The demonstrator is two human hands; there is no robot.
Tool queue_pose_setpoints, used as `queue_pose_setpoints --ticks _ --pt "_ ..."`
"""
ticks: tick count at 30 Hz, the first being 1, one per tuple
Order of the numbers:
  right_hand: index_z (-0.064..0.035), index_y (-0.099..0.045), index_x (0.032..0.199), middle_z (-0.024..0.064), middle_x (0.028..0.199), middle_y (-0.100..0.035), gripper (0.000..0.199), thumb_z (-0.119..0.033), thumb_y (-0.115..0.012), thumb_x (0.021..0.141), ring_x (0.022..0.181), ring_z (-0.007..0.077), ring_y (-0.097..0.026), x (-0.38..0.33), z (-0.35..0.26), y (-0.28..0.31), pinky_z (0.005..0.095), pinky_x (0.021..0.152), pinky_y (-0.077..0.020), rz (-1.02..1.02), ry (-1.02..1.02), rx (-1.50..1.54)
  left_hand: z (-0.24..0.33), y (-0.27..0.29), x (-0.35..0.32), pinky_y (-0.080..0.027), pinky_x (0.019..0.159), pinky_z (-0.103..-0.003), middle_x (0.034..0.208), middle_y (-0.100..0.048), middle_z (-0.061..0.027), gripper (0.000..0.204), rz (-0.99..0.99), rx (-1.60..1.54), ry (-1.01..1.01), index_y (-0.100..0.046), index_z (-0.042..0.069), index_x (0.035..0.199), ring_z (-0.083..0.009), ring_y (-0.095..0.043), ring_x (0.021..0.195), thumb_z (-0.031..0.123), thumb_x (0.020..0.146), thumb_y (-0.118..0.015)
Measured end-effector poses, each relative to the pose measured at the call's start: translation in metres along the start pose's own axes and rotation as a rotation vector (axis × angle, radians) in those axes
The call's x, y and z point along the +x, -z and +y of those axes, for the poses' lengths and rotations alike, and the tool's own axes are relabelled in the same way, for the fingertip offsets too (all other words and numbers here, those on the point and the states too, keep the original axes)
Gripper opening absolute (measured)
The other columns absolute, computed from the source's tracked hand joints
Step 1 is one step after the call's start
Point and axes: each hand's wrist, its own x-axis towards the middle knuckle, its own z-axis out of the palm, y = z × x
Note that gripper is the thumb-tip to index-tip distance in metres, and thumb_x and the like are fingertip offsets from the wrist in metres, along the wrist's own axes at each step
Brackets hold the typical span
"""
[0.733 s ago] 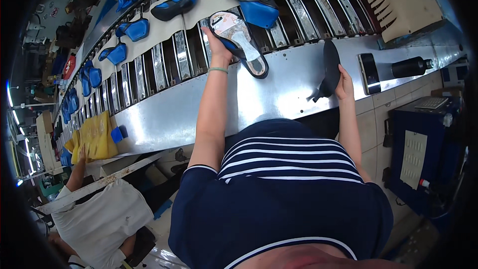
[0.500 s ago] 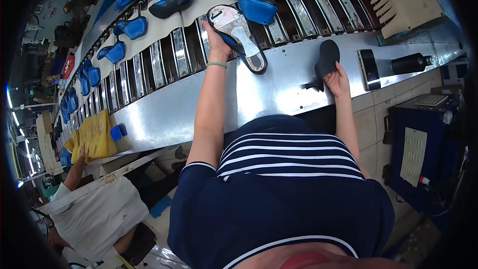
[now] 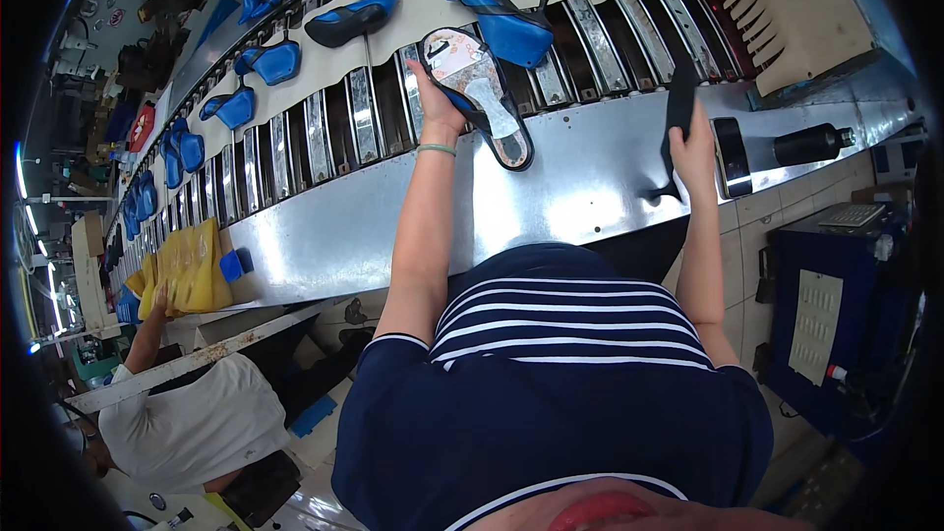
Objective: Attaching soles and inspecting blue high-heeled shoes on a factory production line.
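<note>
Holding the sandal (image 3: 479, 98) by its near edge, my left hand (image 3: 440, 110) has its fingers curled on it, half on the belt slats (image 3: 324, 133) and half on the shiny metal shelf (image 3: 580, 197), and I think it could slide off or catch on a slat if my grip is loose. My right hand (image 3: 694, 143) is closed on a thin black sole piece (image 3: 678, 103) held upright, which might bend or drop. The sandal's long side runs from far-left to near-right, its rounded far end pointing up-left.
</note>
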Motion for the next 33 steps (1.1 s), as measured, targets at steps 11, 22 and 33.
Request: queue_pose_setpoints --ticks 11,22,33 --pt "-0.0074 -0.036 0.148 0.0203 0.124 -0.049 0.061 -0.027 -0.057 0.095 0.103 0.035 -0.06 -0.039 -0.018 -0.059 0.0437 0.086 -0.0515 -0.601 0.055 -0.356 -0.001 -0.012 -0.014 -0.045 0.101 -0.045 0.129 -0.061 -0.0113 0.085 -0.051 0.004 0.014 -0.053 0.007 0.134 -0.0309 -0.058 0.117 0.077 0.09 -0.033" --pt "-0.0046 -0.026 0.154 0.01 0.155 -0.033 0.058 -0.037 -0.037 0.107 0.139 0.0188 -0.034 -0.047 -0.074 -0.165 0.0291 0.114 -0.0255 -0.635 -0.462 1.182 -0.016 -0.021 -0.016 -0.045 0.101 -0.046 0.13 -0.06 -0.012 0.088 0.012 0.036 -0.014 -0.052 0.007 0.135 -0.0319 -0.058 0.117 0.079 0.089 -0.031" --pt "-0.0004 -0.031 0.151 0.013 0.146 -0.045 0.055 -0.031 -0.041 0.106 0.132 0.0172 -0.043 -0.046 -0.077 -0.159 0.0275 0.11 -0.0313 -0.602 -0.555 1.201 -0.023 -0.024 -0.019 -0.044 0.102 -0.044 0.13 -0.06 -0.012 0.086 0.082 0.054 -0.035 -0.052 0.007 0.134 -0.0311 -0.057 0.118 0.077 0.09 -0.031"
